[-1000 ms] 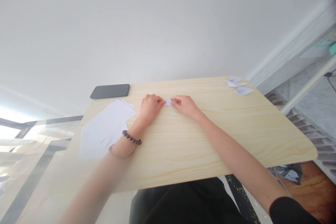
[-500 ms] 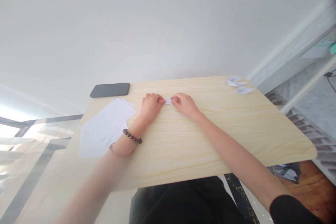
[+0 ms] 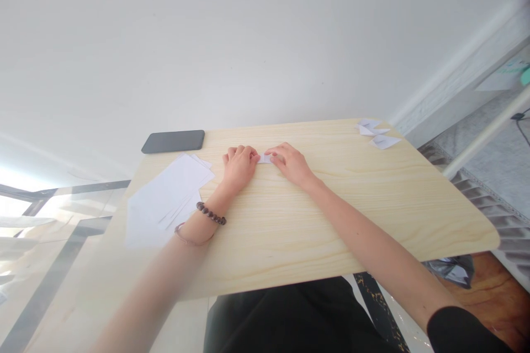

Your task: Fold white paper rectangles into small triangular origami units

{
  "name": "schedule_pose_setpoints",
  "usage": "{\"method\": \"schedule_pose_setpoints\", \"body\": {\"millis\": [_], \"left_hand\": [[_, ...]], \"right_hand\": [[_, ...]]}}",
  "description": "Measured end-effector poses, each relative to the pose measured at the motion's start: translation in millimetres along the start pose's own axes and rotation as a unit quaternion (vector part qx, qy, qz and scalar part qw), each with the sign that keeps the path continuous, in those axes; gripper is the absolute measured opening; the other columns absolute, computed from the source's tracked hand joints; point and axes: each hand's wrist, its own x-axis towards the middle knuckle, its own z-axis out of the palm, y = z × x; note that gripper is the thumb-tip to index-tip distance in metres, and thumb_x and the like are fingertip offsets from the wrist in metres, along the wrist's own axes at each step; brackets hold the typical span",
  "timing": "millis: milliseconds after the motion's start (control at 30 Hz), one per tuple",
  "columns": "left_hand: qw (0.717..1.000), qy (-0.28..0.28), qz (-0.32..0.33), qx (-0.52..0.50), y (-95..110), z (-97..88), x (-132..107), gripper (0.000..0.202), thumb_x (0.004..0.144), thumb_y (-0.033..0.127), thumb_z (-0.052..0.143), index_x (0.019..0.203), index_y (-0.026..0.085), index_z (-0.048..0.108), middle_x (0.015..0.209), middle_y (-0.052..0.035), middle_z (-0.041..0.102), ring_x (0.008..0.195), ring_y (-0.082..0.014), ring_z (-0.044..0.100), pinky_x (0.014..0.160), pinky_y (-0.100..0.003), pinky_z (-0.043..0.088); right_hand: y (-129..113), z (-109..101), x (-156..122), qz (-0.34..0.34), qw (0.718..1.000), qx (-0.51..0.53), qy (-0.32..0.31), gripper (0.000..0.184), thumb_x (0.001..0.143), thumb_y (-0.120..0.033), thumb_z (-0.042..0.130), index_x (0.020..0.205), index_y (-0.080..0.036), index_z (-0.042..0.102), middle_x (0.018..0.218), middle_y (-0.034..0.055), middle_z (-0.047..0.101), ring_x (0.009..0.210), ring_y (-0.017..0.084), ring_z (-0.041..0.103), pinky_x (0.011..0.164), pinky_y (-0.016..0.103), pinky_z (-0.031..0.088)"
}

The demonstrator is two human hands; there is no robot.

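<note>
From the small folded white paper piece (image 3: 261,159) at the wooden table's (image 3: 285,226) far middle, the left forearm runs toward seven o'clock, the right toward four. The left hand (image 3: 239,165), fingers curled, pinches the paper's nine-o'clock end; the right hand's (image 3: 291,164) thumb and forefinger sit slightly apart at its three-o'clock end, whether clamped I cannot tell. One black rectangular phone (image 3: 173,142) lies between nine and ten, overlapping white sheets (image 3: 159,198), uncountable, at eight, and at least three folded white paper pieces (image 3: 385,142) between two and three.
</note>
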Motion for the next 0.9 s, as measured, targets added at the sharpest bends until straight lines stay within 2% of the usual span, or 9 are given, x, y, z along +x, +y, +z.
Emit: {"method": "schedule_pose_setpoints", "body": {"millis": [167,367,467,667,800,900], "left_hand": [[1.0,-0.001,-0.017,-0.007,-3,2.0,2,0.022,0.086,0.036,0.037,0.088,0.023,0.055,0.102,-0.0064,0.056,0.101,-0.0283,0.041,0.086,-0.047,0.03],[0.999,-0.006,-0.035,-0.022,-2,2.2,4,0.018,0.084,0.033,0.042,0.084,0.023,0.056,0.1,-0.0053,0.057,0.101,-0.0284,0.041,0.086,-0.047,0.03],[0.999,-0.009,-0.04,-0.024,-3,1.9,5,0.018,0.084,0.034,0.042,0.085,0.024,0.057,0.1,-0.0052,0.058,0.101,-0.0286,0.041,0.086,-0.047,0.03],[0.999,-0.016,-0.007,-0.036,-9,-3.0,2,0.027,0.087,0.036,0.035,0.088,0.027,0.06,0.099,-0.0028,0.061,0.103,-0.0275,0.043,0.086,-0.046,0.031],[0.997,-0.02,0.04,-0.057,-13,-6.6,0,0.021,0.084,0.036,0.042,0.09,0.028,0.061,0.094,-0.0005,0.063,0.101,-0.0243,0.047,0.09,-0.043,0.03],[0.996,-0.016,0.062,-0.069,-15,-8.6,0,0.02,0.082,0.033,0.045,0.09,0.026,0.062,0.091,-0.0001,0.064,0.096,-0.0219,0.05,0.088,-0.039,0.034]], "right_hand": [[1,1,-2,-0.028,0.998,-0.046,-0.016,0.03,0.085,-0.018,0.042,0.096,-0.027,0.068,0.093,0.002,0.056,0.073,0.011,0.052,0.07,0.024,0.038],[-2,-1,-4,-0.029,0.99,-0.136,-0.036,0.043,0.081,-0.006,0.038,0.102,-0.031,0.065,0.098,0.0021,0.055,0.068,0.011,0.05,0.066,0.027,0.034],[-5,-4,-6,-0.038,0.987,-0.152,-0.047,0.041,0.081,-0.01,0.039,0.104,-0.031,0.064,0.102,0.0019,0.055,0.067,0.011,0.05,0.067,0.028,0.035],[-4,-8,-6,-0.069,0.988,-0.129,-0.054,0.036,0.082,-0.015,0.04,0.103,-0.03,0.065,0.109,-0.0002,0.055,0.07,0.011,0.052,0.072,0.028,0.037],[0,-8,-7,-0.086,0.99,-0.107,-0.044,0.033,0.083,-0.018,0.04,0.1,-0.029,0.066,0.111,-0.0007,0.057,0.07,0.01,0.054,0.074,0.028,0.038],[3,-7,-7,-0.099,0.991,-0.087,-0.03,0.026,0.084,-0.027,0.045,0.099,-0.027,0.066,0.11,0.0005,0.058,0.074,0.011,0.056,0.076,0.028,0.039]]}}
